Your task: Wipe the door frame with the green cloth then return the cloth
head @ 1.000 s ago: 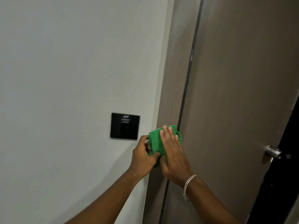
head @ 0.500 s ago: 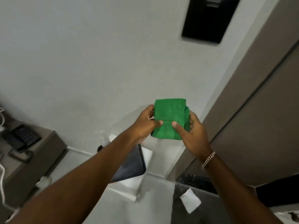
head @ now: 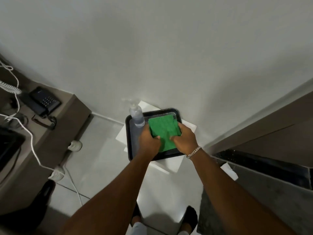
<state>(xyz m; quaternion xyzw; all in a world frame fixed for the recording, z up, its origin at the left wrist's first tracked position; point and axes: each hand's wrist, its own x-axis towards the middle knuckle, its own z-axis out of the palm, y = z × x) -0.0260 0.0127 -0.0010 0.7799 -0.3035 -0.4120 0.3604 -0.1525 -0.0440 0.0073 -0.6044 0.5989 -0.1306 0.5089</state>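
The folded green cloth lies over the black tray, which sits on a low white stand against the wall. My left hand grips the cloth's left edge with the thumb on top. My right hand, with a chain bracelet at the wrist, grips its right edge the same way. I cannot tell whether the cloth rests on the tray or hovers just above it. The brown door frame runs along the right side.
A clear spray bottle stands at the tray's back left corner, close to my left hand. A brown desk with a black telephone and white cables is on the left. Pale floor tiles lie between. A dark doormat lies at the right.
Both hands took the cloth off the door frame, held it folded in mid-air, then lowered it over the tray. The view tilted from the door down to the floor.
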